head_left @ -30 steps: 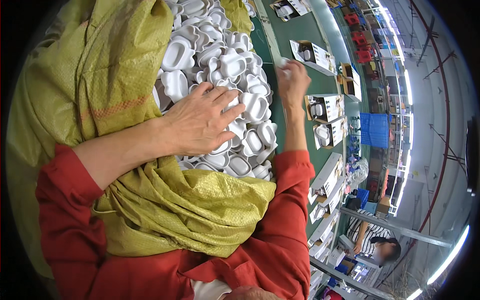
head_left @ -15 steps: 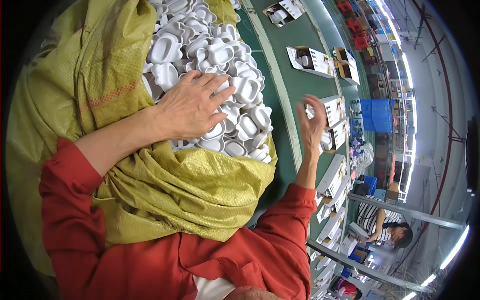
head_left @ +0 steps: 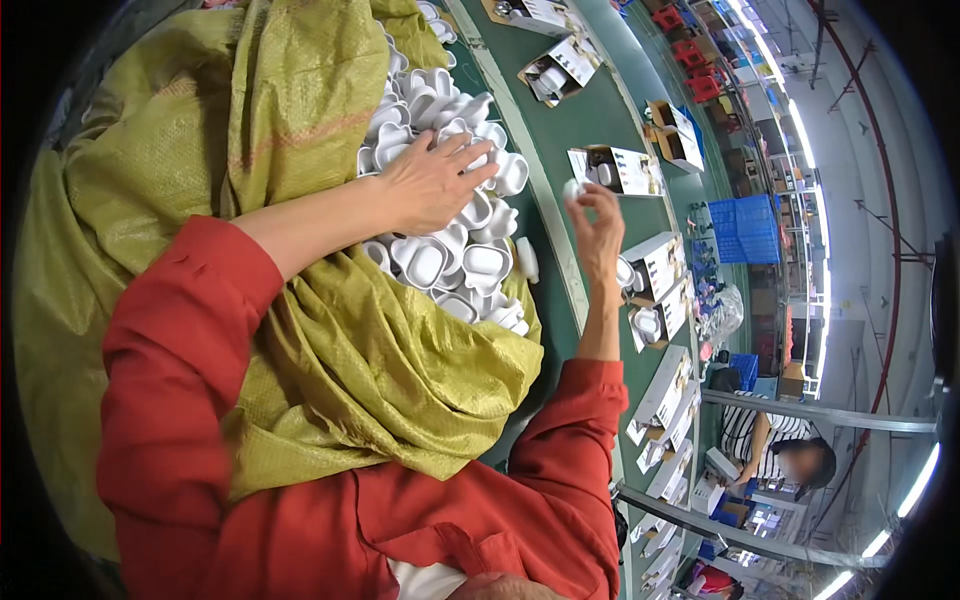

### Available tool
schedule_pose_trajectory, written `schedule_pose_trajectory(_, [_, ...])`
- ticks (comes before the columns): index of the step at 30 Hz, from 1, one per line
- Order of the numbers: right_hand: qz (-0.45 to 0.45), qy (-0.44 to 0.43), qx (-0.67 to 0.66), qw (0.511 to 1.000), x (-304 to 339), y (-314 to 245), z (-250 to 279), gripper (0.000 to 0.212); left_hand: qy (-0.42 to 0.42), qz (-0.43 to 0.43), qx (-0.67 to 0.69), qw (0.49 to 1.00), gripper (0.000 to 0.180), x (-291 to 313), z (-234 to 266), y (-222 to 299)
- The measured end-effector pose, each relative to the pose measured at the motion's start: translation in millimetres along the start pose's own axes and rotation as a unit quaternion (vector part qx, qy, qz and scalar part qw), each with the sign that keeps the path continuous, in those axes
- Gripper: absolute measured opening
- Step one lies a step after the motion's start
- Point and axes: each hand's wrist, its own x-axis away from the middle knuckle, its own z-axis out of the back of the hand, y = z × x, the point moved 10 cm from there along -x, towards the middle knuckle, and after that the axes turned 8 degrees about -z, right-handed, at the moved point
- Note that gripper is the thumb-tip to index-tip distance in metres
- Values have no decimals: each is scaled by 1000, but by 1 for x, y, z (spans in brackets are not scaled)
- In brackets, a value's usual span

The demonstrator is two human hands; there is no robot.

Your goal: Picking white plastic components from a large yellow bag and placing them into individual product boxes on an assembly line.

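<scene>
A yellow-green woven sack (head_left: 400, 370) lies in front of me, its mouth full of loose white plastic pieces (head_left: 485, 260) with wavy rims. My left hand (head_left: 435, 185) rests palm down on this pile, fingers spread, gripping none of it. Over the edge of the green belt (head_left: 570, 130), my right hand (head_left: 597, 225) is raised with bent fingers. Its fingertips pinch a small white plastic piece (head_left: 573, 190), partly hidden. Just beyond that hand is an open printed box (head_left: 625, 172) with a white piece inside.
More open boxes (head_left: 655, 265) line the belt, several with white pieces inside. A loose white piece (head_left: 527, 260) lies by the sack's edge. Beyond are a blue crate (head_left: 745, 230), a metal rail (head_left: 820, 410) and a person in stripes (head_left: 765, 440).
The boxes on the belt have shifted toward me. My right hand has moved slightly left and up, with a white piece at its fingertips. The sack's cloth covers more of the pile's left side.
</scene>
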Motion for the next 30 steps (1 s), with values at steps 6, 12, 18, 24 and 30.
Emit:
schedule_pose_trajectory(6, [-84,35,158,983,-38,94,6,26,8,7,23,1000,57,34,35,20])
schedule_pose_trajectory(12, [-49,110,329,937,-21,70,-2,34,-92,96,-22,991,71,129,110,10])
schedule_pose_trajectory(18, [28,-137,15,990,6,-1,-57,29,-204,211,-115,949,87,194,143,-6])
schedule_pose_trajectory(24, [5,-36,62,997,-1,23,-49,15,-316,319,-92,889,109,235,159,-23])
schedule_pose_trajectory(30, [-110,6,247,963,-54,92,-15,24,-258,285,-118,916,115,246,137,-25])
